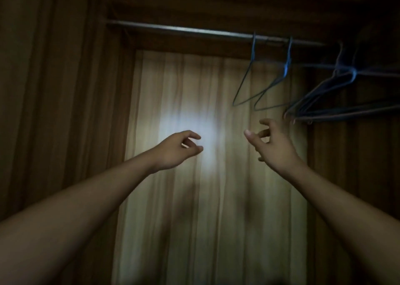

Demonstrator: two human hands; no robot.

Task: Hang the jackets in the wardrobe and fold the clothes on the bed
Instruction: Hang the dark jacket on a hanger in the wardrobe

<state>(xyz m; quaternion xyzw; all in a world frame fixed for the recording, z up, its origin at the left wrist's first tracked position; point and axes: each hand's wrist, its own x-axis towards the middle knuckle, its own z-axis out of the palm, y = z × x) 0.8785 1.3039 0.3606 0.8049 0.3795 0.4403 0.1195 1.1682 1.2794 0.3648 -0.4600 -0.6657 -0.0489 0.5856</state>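
I look into a dim wooden wardrobe with a metal rail (184,29) across the top. Two empty blue wire hangers (263,83) hang from the rail at centre right. A bunch of several more empty hangers (337,98) hangs at the far right. My left hand (177,149) is raised in the middle of the wardrobe, fingers loosely curled, holding nothing. My right hand (272,141) is raised just below the hangers, fingers loosely curled and empty, not touching them. No jacket or other clothes are in view.
The wardrobe's lit back panel (194,111) lies straight ahead, with a bright light spot on it. A dark wooden side wall (54,89) stands on the left and another on the right (357,165).
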